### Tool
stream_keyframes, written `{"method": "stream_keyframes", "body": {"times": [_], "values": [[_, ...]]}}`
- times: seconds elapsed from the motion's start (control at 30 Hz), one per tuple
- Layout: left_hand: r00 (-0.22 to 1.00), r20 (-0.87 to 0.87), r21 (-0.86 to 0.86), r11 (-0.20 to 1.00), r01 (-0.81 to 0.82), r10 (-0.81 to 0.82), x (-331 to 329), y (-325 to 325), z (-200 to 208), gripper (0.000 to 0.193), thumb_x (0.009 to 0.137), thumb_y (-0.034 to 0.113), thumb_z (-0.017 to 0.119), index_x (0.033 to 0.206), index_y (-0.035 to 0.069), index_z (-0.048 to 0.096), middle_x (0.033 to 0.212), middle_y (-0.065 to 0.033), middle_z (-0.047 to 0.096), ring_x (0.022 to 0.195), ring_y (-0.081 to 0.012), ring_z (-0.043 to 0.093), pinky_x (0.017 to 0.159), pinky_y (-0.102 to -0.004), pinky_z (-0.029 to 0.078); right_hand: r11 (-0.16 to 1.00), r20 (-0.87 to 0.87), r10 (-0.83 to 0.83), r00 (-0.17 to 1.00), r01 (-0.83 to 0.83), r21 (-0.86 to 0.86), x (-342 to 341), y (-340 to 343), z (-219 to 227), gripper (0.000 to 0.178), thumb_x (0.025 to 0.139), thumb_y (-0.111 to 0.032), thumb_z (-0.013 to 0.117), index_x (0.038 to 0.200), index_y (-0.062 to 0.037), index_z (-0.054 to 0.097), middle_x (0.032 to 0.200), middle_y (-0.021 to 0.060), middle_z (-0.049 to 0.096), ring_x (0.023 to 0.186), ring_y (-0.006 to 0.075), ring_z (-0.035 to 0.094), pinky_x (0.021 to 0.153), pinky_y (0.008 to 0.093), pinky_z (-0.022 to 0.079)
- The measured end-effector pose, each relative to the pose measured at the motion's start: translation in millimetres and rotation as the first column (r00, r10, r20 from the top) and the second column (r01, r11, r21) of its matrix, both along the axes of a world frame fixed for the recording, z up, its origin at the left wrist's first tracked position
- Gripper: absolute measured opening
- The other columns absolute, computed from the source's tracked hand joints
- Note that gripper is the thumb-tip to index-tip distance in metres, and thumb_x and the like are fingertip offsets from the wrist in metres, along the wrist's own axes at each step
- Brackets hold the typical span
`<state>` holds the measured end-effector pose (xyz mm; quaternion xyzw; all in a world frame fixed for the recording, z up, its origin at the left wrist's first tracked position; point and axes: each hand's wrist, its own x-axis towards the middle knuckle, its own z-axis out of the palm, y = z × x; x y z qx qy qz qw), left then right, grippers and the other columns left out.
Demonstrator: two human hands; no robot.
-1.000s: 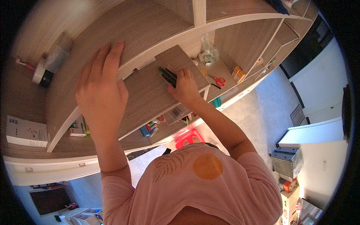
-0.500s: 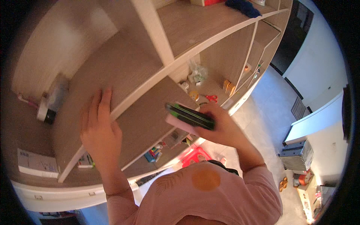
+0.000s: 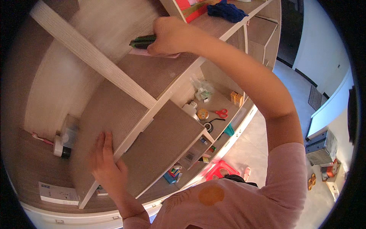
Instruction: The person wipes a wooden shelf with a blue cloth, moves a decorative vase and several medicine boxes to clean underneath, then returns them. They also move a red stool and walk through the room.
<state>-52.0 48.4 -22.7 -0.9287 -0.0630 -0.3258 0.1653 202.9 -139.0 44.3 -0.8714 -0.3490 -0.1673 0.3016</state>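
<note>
My right hand is reached far out into an upper compartment of the shelf unit, its fingers closed round a dark, flat item with green edges. Just under that item lies a pink flat thing; whether my hand grips it too, I cannot tell. My left hand rests at the front edge of a shelf board, fingers stretched over its surface and somewhat blurred, with nothing in them. A pale upright divider stands between the two hands.
Red scissors, a yellow tape roll, orange boxes and a plastic bag occupy a lower compartment. Dark blue cloth lies on the upper shelf. A white box and a clear container are at left.
My right hand has carried the dark item up and away from my body, from over the lower shelves into the upper compartment. The left hand stays on the board while the whole view shifts.
</note>
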Motion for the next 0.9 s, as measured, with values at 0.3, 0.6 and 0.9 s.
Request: {"method": "stream_keyframes", "body": {"times": [0.3, 0.6, 0.9], "values": [[1.0, -0.022, -0.051, 0.999, -0.003, 0.002, 1.5, -5.2, 1.3, 0.061, 0.058, 0.001, 0.045, 0.119, 0.008, 0.051, 0.12, -0.0143, 0.052, 0.11, -0.0348, 0.049, 0.093, -0.0448, 0.038, 0.985, -0.023, 0.131, 0.991, -0.132, -0.111, 5.8, 17.4, -6.8, 0.04, 0.065, -0.03, 0.065, 0.072, 0.0086, 0.062, 0.076, 0.0259, 0.061, 0.078, 0.035, 0.062, 0.07, 0.0382, 0.051], [1.0, -0.011, -0.038, 0.999, -0.012, 0.011, 3.8, -4.5, 0.9, 0.059, 0.059, 0.004, 0.045, 0.118, 0.007, 0.052, 0.12, -0.0157, 0.052, 0.109, -0.036, 0.05, 0.093, -0.045, 0.038, 0.979, 0.171, 0.204, 0.964, -0.204, -0.013, 11.6, 8.1, -21.5, 0.034, 0.066, -0.024, 0.067, 0.073, 0.0087, 0.061, 0.08, 0.0274, 0.06, 0.083, 0.039, 0.059, 0.076, 0.0403, 0.048], [1.0, -0.017, -0.017, 1.0, 0.0, 0.0, 3.8, -5.2, 2.5, 0.057, 0.06, 0.005, 0.045, 0.117, 0.004, 0.052, 0.118, -0.0176, 0.053, 0.108, -0.0372, 0.05, 0.092, -0.0463, 0.038, 0.978, 0.096, 0.188, 0.977, -0.177, -0.114, 17.4, 8.7, -20.5, 0.028, 0.067, -0.023, 0.063, 0.077, 0.0035, 0.064, 0.081, 0.024, 0.061, 0.083, 0.0367, 0.06, 0.074, 0.0411, 0.049]]}}
